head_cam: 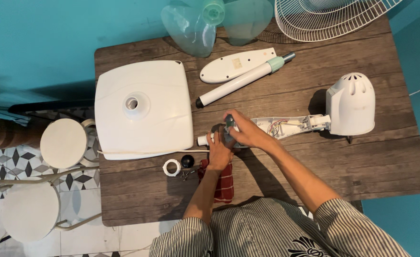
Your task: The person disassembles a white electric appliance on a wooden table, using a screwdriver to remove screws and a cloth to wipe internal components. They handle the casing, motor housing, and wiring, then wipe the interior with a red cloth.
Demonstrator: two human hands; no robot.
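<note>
Item I am working on: fan neck assembly (286, 126), white plastic, lying flat across the middle of the wooden table. Cover off along its length; I can see red and pale wiring inside the open channel. Right end joins the white domed motor housing (351, 104), vented on top, resting on its side. Left end is a short white tube stub (202, 140) pointing toward the square base. A small green-and-dark part (229, 124) sits at its left section, partly hidden.
</note>
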